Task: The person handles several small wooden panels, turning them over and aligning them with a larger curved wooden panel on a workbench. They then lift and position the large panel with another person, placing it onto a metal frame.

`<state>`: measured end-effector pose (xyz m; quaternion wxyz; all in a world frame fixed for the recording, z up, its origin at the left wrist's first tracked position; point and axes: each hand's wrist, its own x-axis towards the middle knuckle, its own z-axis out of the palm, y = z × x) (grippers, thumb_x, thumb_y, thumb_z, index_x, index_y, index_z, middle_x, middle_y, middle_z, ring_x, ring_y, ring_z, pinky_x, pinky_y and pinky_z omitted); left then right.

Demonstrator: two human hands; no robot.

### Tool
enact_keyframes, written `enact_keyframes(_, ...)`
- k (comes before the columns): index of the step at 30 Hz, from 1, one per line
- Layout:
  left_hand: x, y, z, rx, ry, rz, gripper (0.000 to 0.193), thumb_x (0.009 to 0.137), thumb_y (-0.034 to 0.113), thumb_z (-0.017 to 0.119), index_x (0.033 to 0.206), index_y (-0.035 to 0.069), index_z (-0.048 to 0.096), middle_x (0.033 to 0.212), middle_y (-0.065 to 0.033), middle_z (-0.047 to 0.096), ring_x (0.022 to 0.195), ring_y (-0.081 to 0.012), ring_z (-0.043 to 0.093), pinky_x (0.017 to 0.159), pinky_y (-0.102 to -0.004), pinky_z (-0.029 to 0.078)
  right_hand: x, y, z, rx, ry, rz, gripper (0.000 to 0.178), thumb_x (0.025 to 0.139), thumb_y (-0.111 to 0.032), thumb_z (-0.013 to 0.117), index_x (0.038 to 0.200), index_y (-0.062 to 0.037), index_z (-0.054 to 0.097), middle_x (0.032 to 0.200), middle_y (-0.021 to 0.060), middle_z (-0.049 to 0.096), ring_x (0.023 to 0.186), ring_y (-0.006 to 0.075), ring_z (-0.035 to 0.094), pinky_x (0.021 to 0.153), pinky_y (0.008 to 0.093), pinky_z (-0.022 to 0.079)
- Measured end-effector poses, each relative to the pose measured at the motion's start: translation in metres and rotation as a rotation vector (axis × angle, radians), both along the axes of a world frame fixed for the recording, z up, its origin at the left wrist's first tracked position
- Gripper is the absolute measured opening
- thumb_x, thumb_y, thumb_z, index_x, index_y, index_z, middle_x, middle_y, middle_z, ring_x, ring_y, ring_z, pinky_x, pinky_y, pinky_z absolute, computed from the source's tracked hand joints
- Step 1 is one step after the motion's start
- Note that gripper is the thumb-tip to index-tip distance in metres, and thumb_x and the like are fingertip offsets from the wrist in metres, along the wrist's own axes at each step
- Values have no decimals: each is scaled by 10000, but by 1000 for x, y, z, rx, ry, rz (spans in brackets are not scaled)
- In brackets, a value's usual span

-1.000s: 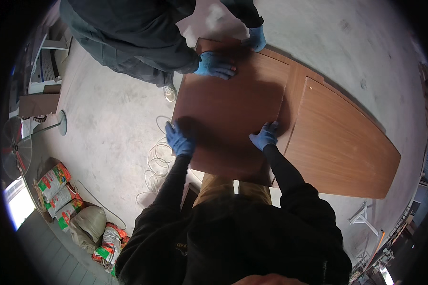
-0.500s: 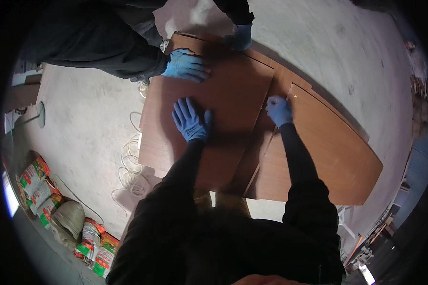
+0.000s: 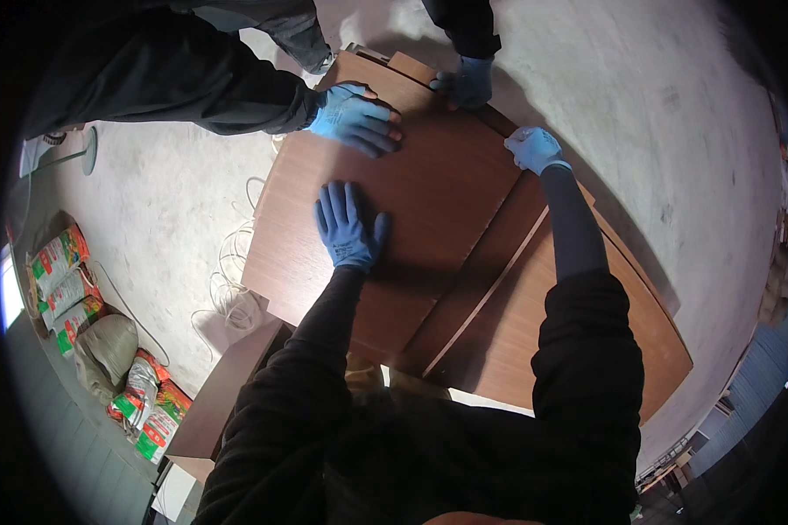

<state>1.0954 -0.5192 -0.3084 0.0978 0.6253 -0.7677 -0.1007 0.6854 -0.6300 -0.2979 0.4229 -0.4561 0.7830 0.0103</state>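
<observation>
A brown wood panel lies in front of me on a larger stack of brown boards. My left hand, in a blue glove, rests flat on the panel with its fingers spread. At the panel's far right corner my right hand, also gloved, has its fingers curled closed; whatever they hold, if anything, is hidden. A second brown board with a tapered outline lies to the right, under my right forearm. Across from me a co-worker's gloved hand presses on the panel, and their other hand is at its far edge.
White cable lies coiled on the concrete floor to the left. Several colourful printed sacks line the left wall. Close to my left arm stands a brown box-like piece. A round-based stand is at the far left.
My right hand has moved away from me, from the gap between the boards to the panel's far right corner. My left hand stays flat on the panel. The whole view has shifted.
</observation>
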Motion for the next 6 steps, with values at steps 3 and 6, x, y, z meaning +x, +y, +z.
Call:
enact_keyframes(3,-2,0,1,3,6,4,904,937,513,654,1613,20,311,1664,-275,287,1565,-450,230,1267,-591,161,-2,-3,-2,19,-27,-33,272,987,-316,699,1086,-71,765,749,81,738,620,174,686,680,333,557)
enact_keyframes(6,-2,-1,2,-6,-4,5,903,938,514,656,1612,20,311,1661,-274,294,1563,-453,233,1267,-592,163,-3,-3,-9,10,-27,-53,271,1001,-302,678,1143,-82,749,748,86,737,616,179,685,688,334,568)
